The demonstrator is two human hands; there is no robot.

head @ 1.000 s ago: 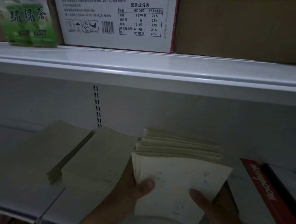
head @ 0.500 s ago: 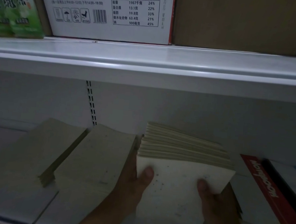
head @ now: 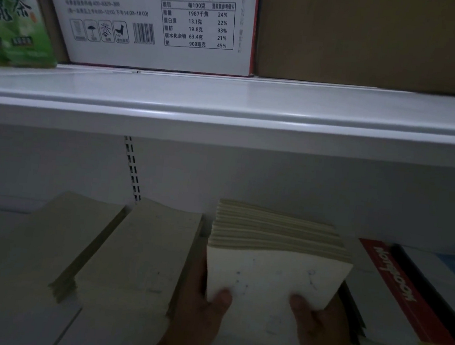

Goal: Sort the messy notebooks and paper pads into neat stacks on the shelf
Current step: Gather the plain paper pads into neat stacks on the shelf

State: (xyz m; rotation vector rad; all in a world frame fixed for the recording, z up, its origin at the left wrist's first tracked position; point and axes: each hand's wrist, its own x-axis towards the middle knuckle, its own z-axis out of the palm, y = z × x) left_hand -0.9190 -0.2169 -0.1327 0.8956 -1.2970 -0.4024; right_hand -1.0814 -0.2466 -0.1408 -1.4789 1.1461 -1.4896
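A thick stack of pale paper pads [head: 275, 264] stands on end on the lower white shelf [head: 9, 315], its layered yellowish edges facing up. My left hand [head: 203, 307] grips its left side with the thumb on the front face. My right hand [head: 317, 319] holds the right side the same way. Two flat piles of beige pads lie to the left: one far left [head: 53, 241], one [head: 141, 259] right beside my left hand. A red and white notebook [head: 401, 297] lies flat on the right, touching the held stack's lower corner.
The upper shelf edge [head: 226, 121] hangs low over the working space. On it stand a white printed carton [head: 152, 18], a brown cardboard box [head: 375, 39] and green tea pouches [head: 11, 26]. More notebooks [head: 451, 277] lie at the far right.
The fanned, uneven edges of the held stack have been squared into an even block. The stack has shifted slightly back between my hands, and the view has tilted a little.
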